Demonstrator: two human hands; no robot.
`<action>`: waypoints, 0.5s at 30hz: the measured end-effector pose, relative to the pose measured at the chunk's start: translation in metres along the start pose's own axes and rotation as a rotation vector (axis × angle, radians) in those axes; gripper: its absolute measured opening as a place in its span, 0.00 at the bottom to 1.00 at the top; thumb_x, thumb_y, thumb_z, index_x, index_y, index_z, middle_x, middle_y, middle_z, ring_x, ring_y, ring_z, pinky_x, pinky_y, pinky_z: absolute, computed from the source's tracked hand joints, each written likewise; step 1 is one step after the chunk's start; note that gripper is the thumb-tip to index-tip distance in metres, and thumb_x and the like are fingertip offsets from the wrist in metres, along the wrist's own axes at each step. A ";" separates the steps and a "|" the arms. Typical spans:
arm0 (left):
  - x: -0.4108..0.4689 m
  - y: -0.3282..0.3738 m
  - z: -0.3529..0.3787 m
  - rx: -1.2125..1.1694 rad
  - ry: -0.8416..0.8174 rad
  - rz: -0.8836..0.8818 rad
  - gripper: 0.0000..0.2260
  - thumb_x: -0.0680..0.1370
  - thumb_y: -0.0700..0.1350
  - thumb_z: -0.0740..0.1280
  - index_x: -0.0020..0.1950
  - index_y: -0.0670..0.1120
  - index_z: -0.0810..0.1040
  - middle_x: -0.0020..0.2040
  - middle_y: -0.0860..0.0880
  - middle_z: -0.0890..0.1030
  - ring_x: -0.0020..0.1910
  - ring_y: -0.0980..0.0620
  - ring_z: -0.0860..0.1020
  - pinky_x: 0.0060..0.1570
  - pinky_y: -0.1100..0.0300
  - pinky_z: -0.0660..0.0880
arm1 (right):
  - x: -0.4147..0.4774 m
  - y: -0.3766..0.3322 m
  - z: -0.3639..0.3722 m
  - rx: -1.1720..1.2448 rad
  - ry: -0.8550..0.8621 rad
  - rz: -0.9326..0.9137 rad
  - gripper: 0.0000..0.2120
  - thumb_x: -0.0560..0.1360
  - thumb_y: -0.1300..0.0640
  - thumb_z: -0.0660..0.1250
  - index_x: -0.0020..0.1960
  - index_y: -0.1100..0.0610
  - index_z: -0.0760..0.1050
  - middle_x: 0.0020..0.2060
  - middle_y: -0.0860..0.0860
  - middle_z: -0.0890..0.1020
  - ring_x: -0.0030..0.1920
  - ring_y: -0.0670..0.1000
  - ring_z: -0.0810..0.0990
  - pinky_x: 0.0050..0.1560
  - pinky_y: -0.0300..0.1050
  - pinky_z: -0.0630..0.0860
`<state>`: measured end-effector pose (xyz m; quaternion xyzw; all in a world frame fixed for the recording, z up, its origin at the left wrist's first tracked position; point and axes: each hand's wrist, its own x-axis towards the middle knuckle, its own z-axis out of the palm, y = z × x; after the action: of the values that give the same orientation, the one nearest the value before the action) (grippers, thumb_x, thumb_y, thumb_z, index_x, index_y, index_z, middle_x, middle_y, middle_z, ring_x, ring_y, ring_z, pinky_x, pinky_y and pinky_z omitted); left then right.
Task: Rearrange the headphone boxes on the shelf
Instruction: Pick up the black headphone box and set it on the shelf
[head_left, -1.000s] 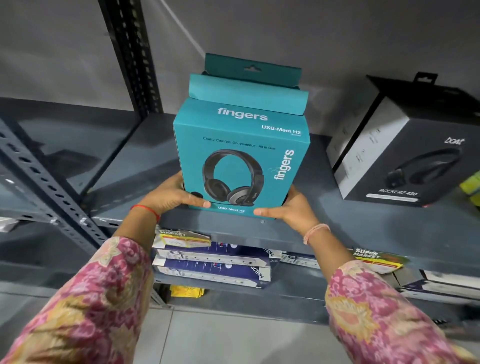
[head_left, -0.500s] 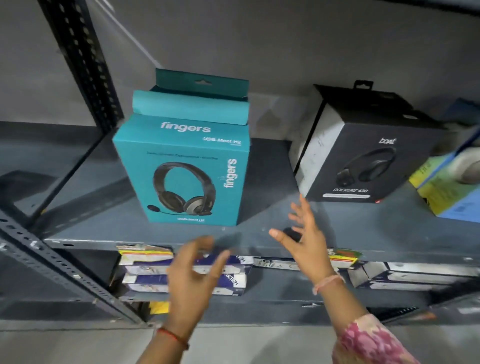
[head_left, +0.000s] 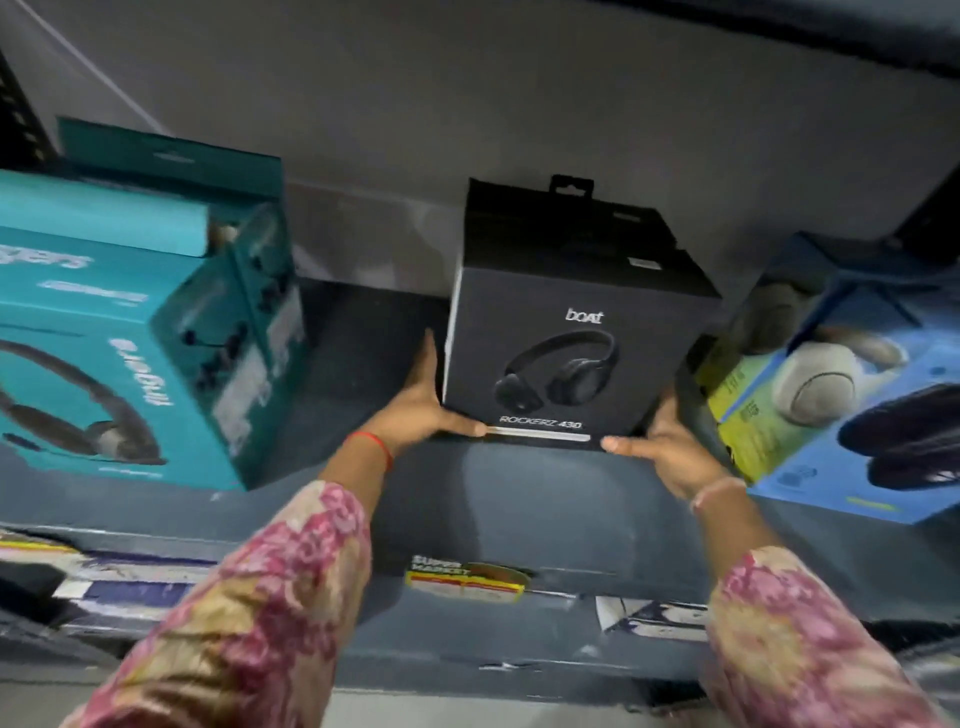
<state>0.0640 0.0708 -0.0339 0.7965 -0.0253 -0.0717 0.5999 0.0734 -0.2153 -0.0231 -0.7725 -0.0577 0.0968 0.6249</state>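
Observation:
A black boAt headphone box (head_left: 576, 338) stands upright in the middle of the grey metal shelf (head_left: 545, 509), its front facing me. My left hand (head_left: 421, 405) presses against its lower left side with the thumb along the bottom front edge. My right hand (head_left: 670, 452) holds its lower right corner. A teal Fingers headphone box (head_left: 130, 332) stands at the left, apart from the hands. At the right, a blue and yellow headphone box (head_left: 852, 395) sits close beside the black one.
The grey wall runs right behind the boxes. Below the shelf edge, flat game boxes (head_left: 140, 582) and a yellow-red packet (head_left: 467, 577) lie on a lower shelf. A dark perforated upright (head_left: 21, 119) stands at the far left.
Both hands let go of the teal box, left standing on the shelf, and moved right to grip the black box. The view swung right and closer.

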 end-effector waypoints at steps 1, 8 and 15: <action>0.005 0.000 0.001 -0.032 -0.041 -0.006 0.64 0.49 0.49 0.79 0.74 0.47 0.41 0.77 0.48 0.53 0.74 0.52 0.56 0.73 0.53 0.58 | 0.008 -0.001 -0.004 -0.028 -0.042 0.034 0.63 0.47 0.58 0.80 0.73 0.53 0.46 0.64 0.46 0.72 0.59 0.42 0.75 0.55 0.43 0.76; -0.004 0.014 0.009 -0.109 0.019 0.044 0.40 0.60 0.33 0.75 0.68 0.46 0.63 0.56 0.57 0.76 0.52 0.66 0.75 0.50 0.75 0.73 | 0.018 -0.002 0.007 0.090 0.007 0.029 0.34 0.54 0.62 0.77 0.59 0.60 0.71 0.37 0.42 0.85 0.39 0.41 0.82 0.31 0.32 0.74; -0.051 0.011 0.012 -0.190 0.102 0.020 0.25 0.62 0.26 0.72 0.48 0.52 0.76 0.42 0.55 0.83 0.42 0.58 0.80 0.44 0.69 0.78 | -0.039 0.000 0.023 0.112 0.121 -0.020 0.27 0.58 0.70 0.76 0.48 0.49 0.72 0.43 0.46 0.82 0.42 0.44 0.81 0.37 0.36 0.79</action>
<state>0.0121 0.0626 -0.0221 0.7383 0.0042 -0.0274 0.6739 0.0304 -0.2016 -0.0249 -0.7400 -0.0223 0.0468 0.6706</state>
